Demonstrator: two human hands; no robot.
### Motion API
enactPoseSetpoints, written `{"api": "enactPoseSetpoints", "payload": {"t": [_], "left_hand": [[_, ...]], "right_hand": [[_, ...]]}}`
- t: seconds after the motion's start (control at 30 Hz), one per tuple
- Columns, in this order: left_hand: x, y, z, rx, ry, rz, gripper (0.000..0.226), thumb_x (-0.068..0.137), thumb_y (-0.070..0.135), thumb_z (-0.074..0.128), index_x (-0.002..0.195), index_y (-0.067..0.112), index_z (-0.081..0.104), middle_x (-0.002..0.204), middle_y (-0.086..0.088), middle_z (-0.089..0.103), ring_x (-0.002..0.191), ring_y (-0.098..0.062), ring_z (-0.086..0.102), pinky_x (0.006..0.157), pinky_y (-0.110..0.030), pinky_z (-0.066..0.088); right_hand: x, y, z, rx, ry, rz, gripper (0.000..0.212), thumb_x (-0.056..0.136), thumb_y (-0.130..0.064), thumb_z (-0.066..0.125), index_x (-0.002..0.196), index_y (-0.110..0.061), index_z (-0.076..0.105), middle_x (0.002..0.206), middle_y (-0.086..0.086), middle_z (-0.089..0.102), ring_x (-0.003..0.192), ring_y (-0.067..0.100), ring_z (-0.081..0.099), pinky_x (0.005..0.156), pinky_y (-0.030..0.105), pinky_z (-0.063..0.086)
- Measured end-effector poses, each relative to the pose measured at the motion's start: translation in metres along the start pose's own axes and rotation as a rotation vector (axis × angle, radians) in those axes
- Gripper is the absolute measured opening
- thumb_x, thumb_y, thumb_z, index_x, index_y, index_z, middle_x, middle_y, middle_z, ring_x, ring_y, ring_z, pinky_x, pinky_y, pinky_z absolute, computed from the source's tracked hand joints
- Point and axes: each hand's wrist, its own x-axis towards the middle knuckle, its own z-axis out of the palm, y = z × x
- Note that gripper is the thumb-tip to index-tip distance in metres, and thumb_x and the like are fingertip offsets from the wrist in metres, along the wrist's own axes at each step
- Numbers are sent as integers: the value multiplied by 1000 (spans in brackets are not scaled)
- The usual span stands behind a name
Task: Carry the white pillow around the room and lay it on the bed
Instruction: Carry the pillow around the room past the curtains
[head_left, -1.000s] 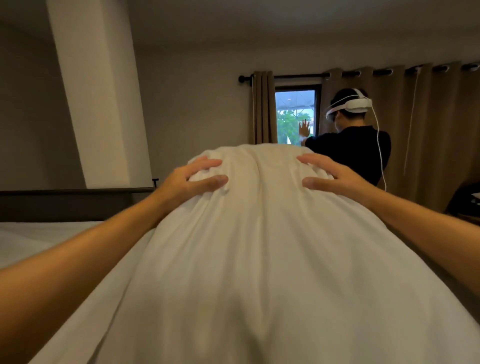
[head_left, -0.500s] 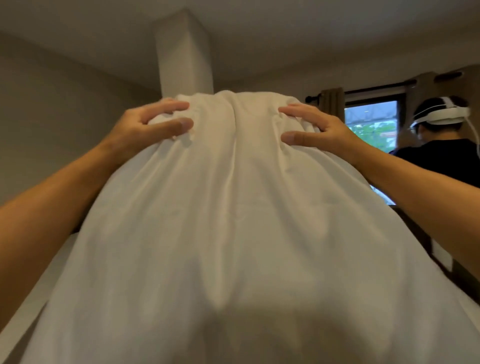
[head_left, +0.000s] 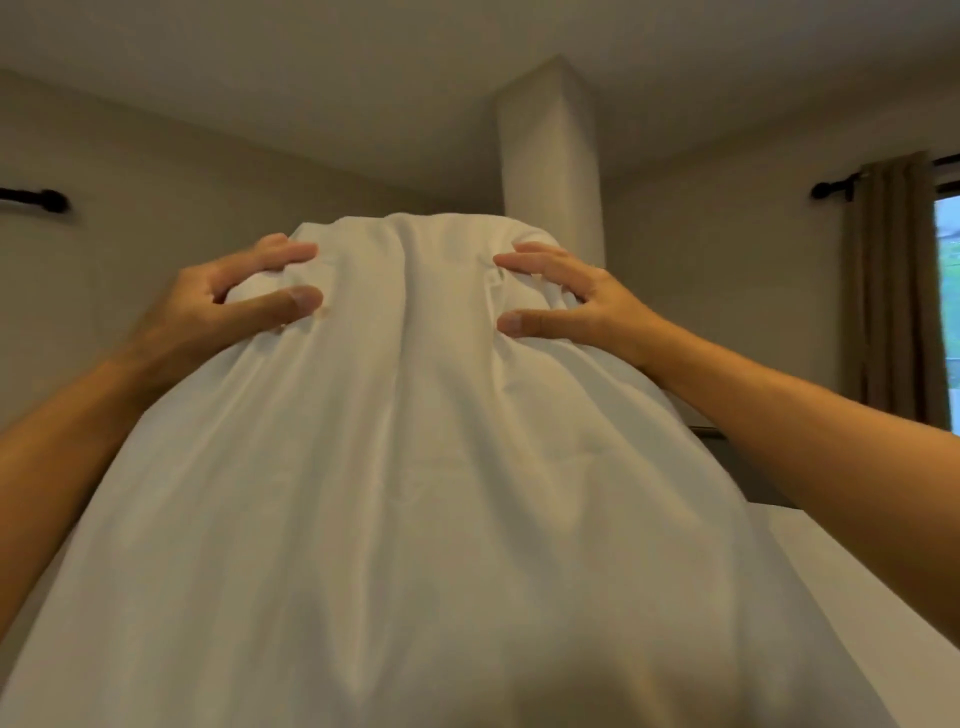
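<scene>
**Pillow held high, bed low at the right**

The white pillow (head_left: 415, 493) fills the centre of the frame, held upright before the wearer. The left hand (head_left: 228, 306) and right hand (head_left: 571, 299) each clench its upper corners, thumbs dug into the cloth. It looks soft, light and floppy, so gripping both top corners suits it. The pale surface at lower right is probably the bed (head_left: 883, 597).
</scene>
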Motion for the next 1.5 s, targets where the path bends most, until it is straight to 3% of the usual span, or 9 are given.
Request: {"api": "enactPoseSetpoints", "payload": {"t": [0.1, 0.2, 0.3, 0.47, 0.6, 0.77, 0.97, 1.2, 1.5], "left_hand": [[-30, -26, -57, 55, 32, -40, 53, 64, 54, 74, 116, 52, 61, 143, 24, 43, 116, 28, 37, 91, -15, 32], [-60, -52, -110, 101, 78, -86, 55, 63, 52, 69, 117, 52, 60, 142, 26, 42, 109, 33, 37, 87, -11, 31], [-95, -77, -155, 181, 96, -127, 57, 66, 48, 67, 122, 49, 58, 146, 26, 39, 112, 29, 39, 88, -10, 32], [-159, -105, -207, 285, 166, -212, 62, 62, 41, 72, 123, 39, 60, 148, 17, 40, 128, 13, 38, 105, -28, 36], [-210, -123, -237, 382, 187, -267, 66, 61, 41, 73, 125, 36, 58, 149, 16, 37, 133, 12, 31, 101, -5, 27], [-281, -139, -258, 454, 206, -385, 67, 59, 53, 76, 122, 53, 53, 153, 17, 31, 137, 6, 30, 111, -25, 26], [-343, -141, -256, 513, 221, -570, 70, 61, 63, 72, 126, 57, 48, 152, 29, 24, 134, 9, 29, 104, -23, 29], [-370, -141, -251, 549, 248, -676, 72, 59, 69, 70, 126, 60, 44, 147, 40, 22, 124, 19, 30, 100, -22, 31], [-381, -158, -263, 594, 265, -683, 72, 60, 68, 70, 127, 60, 44, 146, 43, 21, 124, 27, 24, 100, -23, 31]], "right_hand": [[25, -22, 63, 61, -52, -25, 65, 75, -40, 74, 135, -37, 49, 152, -11, 32, 126, 9, 39, 92, 15, 35], [49, -42, 125, 119, -97, -37, 65, 72, -46, 74, 132, -42, 49, 151, -15, 32, 130, 12, 39, 105, 34, 36], [66, -53, 186, 155, -156, -77, 66, 66, -55, 74, 127, -51, 50, 149, -20, 32, 132, 9, 37, 109, 38, 33], [76, -63, 288, 208, -268, -116, 66, 65, -63, 71, 125, -60, 45, 149, -26, 29, 134, 6, 33, 110, 37, 30], [69, -70, 359, 275, -339, -135, 70, 65, -60, 72, 129, -57, 43, 150, -27, 26, 136, 1, 28, 109, 32, 26], [48, -65, 438, 357, -460, -149, 76, 59, -67, 71, 129, -61, 40, 147, -37, 22, 126, -17, 27, 99, 19, 25], [20, -58, 498, 422, -538, -211, 73, 62, -61, 75, 127, -62, 43, 136, -53, 19, 117, -35, 18, 88, 4, 20], [11, -52, 528, 476, -577, -235, 74, 61, -63, 74, 129, -55, 45, 146, -38, 21, 123, -29, 19, 92, 2, 19], [20, -53, 557, 495, -580, -257, 73, 63, -60, 76, 130, -57, 44, 145, -42, 21, 127, -23, 21, 86, -7, 24]]}}
